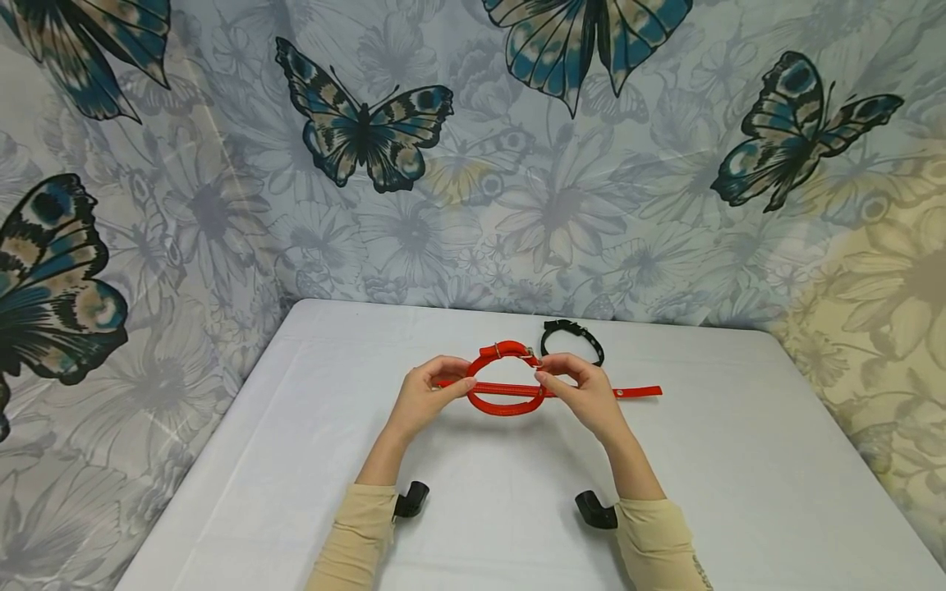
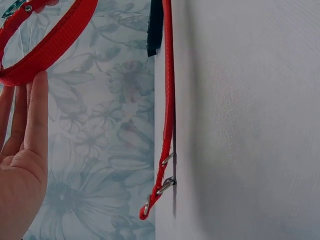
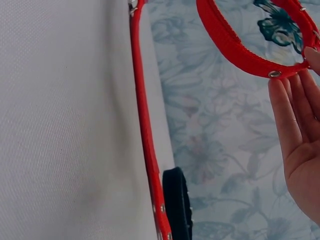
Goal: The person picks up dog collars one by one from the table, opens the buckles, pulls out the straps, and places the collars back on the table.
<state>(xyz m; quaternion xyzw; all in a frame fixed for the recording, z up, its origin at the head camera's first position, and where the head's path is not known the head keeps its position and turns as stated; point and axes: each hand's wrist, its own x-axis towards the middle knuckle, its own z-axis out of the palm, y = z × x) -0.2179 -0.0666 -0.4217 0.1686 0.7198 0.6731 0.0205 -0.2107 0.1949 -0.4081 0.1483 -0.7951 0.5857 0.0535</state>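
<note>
Since left hand (image 1: pixel 429 392) and right hand (image 1: pixel 587 398) pinch opposite sides of the looped red collar (image 1: pixel 506 410) above the desk (image 1: pixel 488 509), straight red strap (image 1: pixel 510 390) shows through it, long axis left-right; black collar (image 1: pixel 571 326) farther off, nearer right hand.

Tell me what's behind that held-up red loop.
Through the red loop, a straight red strap shows on the white table; a black loop is farther back. The left hand, right hand and red loop hide parts of the strap.
</note>
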